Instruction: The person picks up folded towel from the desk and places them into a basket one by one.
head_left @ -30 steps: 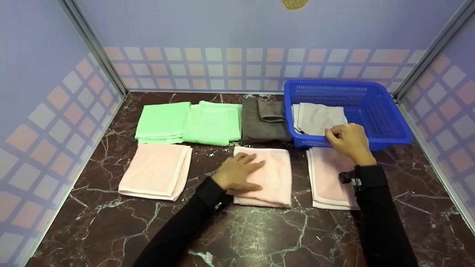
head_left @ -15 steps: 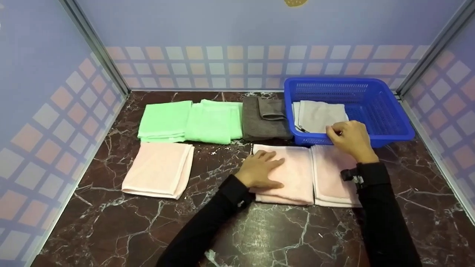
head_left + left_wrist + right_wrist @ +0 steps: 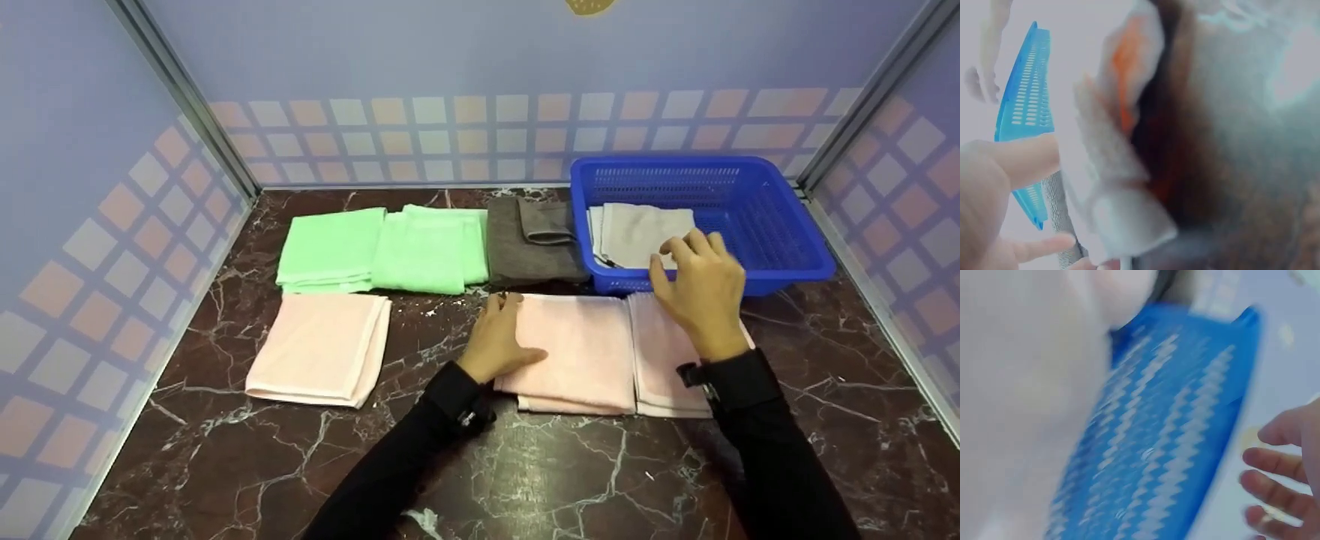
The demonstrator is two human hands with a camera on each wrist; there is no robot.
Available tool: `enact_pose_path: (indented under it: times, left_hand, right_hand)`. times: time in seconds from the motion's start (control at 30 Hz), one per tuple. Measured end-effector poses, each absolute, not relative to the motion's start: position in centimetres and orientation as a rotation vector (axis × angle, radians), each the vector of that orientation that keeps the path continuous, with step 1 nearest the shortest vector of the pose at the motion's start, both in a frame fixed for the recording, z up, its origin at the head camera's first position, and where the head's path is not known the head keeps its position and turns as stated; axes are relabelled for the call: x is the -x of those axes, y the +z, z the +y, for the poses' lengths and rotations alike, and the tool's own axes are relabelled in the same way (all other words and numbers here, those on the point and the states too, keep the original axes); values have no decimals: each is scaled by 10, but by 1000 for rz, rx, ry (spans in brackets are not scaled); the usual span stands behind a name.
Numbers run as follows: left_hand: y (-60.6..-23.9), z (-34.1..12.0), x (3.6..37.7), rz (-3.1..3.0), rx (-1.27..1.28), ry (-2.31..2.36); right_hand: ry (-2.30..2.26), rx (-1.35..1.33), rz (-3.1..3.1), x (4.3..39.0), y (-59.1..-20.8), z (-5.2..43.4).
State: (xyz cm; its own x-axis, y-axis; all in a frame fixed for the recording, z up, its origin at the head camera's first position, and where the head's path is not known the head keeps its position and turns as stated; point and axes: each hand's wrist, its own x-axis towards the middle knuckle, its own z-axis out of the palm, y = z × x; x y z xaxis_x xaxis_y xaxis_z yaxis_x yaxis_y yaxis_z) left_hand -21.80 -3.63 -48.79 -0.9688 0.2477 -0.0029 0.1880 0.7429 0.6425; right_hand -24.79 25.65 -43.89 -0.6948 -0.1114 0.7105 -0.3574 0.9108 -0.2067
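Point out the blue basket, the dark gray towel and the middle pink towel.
Blue perforated basket (image 3: 772,229): head view, on its right inner wall.
Dark gray towel (image 3: 531,260): head view, on its flat front part.
Middle pink towel (image 3: 579,346): head view, on its top face.

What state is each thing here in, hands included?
Left pink cloth: folded
Middle pink cloth: folded
Right pink cloth: folded, partly hidden
Left green cloth: folded
Right green cloth: folded
Dark gray cloth: folded
Blue basket: upright, partly filled
Light gray cloth: folded, inside the basket
Left hand: thumb on middle pink cloth
Right hand: fingers apart, holding nothing
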Motion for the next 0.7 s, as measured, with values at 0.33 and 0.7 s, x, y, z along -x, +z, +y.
enact_pose_path:
  times: [0.33, 0.7]
  left_hand:
    - [-488, -33, 222, 2727, -273, 1100]
    - [-492, -25, 216, 2701, -443, 1157]
  right_hand:
    - [646, -560, -3041, 205, -464, 223]
    - [981, -747, -3028, 206, -490, 216]
